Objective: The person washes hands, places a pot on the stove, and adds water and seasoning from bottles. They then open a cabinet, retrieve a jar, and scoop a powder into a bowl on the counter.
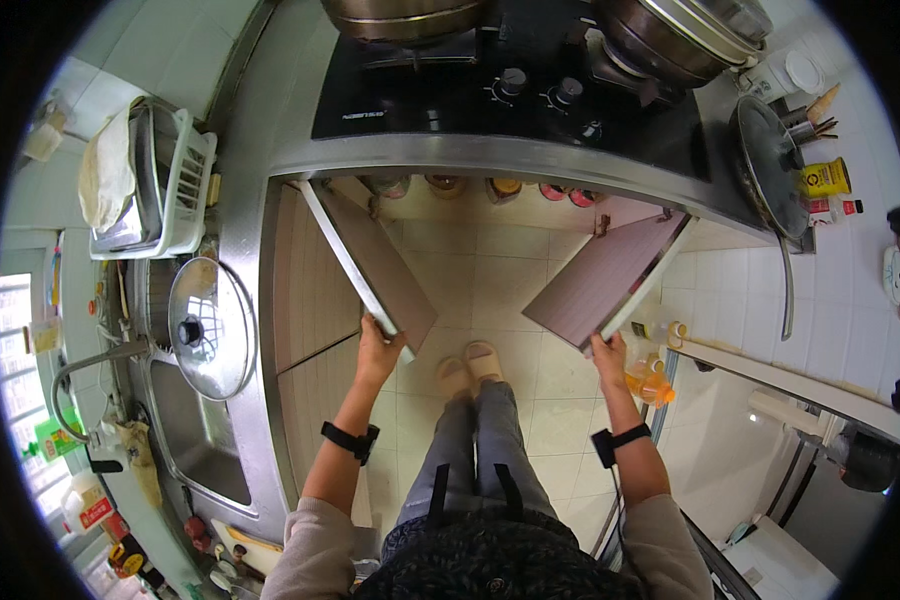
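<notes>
My left hand [379, 351] grips the free edge of the left cabinet door [375, 262], which stands swung out below the gas hob [517, 97]. On the other side, my right hand [608, 358] holds the free edge of the right cabinet door [607, 274], also swung out. Both wrists wear black straps. Between the doors, inside the cabinet, several jars and cans stand in a row; among them are a jar with amber contents [503, 189] and a red-topped can [553, 192].
A glass lid [210, 328] lies by the sink [199, 435] on the left. Pots stand on the hob. A lidded frying pan [769, 161] sits at the counter's right end, its handle jutting out. Bottles [649, 382] with orange contents stand on the right, near my right hand.
</notes>
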Motion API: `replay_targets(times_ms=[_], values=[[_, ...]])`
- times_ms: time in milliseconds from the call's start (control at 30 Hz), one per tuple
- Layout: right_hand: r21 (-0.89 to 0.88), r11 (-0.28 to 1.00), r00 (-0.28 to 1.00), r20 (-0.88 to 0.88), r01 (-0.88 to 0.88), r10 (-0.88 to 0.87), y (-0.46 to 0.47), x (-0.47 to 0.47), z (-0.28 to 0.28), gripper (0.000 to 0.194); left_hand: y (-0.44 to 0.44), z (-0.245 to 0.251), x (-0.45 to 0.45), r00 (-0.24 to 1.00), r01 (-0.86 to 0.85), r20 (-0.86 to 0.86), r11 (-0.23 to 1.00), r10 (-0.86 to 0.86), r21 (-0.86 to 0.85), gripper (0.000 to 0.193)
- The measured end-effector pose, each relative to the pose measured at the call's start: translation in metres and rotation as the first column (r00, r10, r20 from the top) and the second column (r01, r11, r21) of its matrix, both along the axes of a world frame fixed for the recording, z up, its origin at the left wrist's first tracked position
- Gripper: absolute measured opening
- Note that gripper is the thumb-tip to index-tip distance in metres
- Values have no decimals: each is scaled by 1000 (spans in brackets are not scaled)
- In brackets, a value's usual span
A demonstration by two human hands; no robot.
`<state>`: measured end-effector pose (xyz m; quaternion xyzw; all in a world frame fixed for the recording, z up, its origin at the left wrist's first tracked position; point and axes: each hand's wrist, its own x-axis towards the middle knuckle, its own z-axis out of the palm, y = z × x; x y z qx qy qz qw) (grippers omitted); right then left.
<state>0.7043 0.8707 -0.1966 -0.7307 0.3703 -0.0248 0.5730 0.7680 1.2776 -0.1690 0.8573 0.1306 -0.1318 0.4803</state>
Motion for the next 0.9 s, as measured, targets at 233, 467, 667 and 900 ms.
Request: replay_targets(times_ms=[233,467,667,900], values=[[-474,790,906,-351,-389,235,-67,-54,8,25,65,17,-47,992,124,-88,729,-88,674,68],[-673,448,800,-563,-589,206,-76,-68,25,25,48,29,-89,947,92,215,840,-241,535,79],[-572,511,729,-662,-641,173,-101,-69,38,26,18,29,-104,966,239,39,938,-256,250,77],[-569,397,613,-790,-720,-18,-94,-38,48,56,8,20,-91,959,283,-35,933,-282,223,74]])
